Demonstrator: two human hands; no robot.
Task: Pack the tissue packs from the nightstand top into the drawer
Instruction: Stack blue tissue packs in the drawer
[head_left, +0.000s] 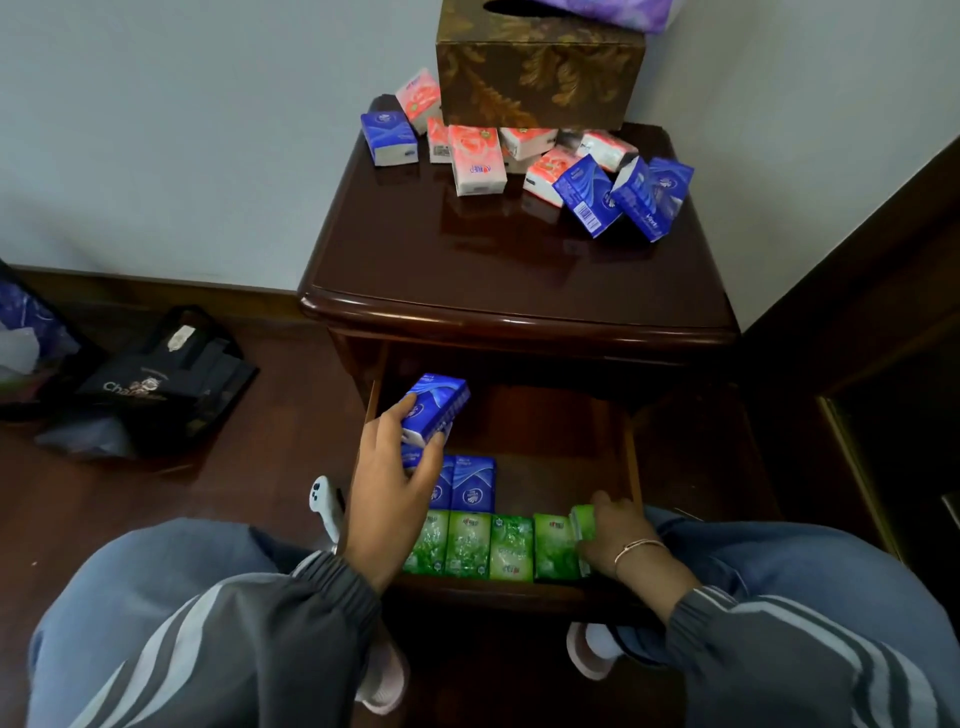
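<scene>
The dark wooden nightstand (519, 270) carries several pink packs (477, 160) and blue packs (636, 200) at its back. Below it the drawer (632, 457) stands pulled out. A row of green packs (467, 545) lines the drawer's front, and two blue packs (470, 483) stand behind them. My left hand (387, 493) holds a blue tissue pack (435, 408) over the drawer's left rear. My right hand (615, 540) grips a green pack (583, 522) at the right end of the green row.
A brown patterned tissue box (540, 73) stands at the nightstand's back. A black shopping bag (166, 379) lies on the floor to the left. A white object (324, 506) sits by the drawer's left side. My knees flank the drawer front.
</scene>
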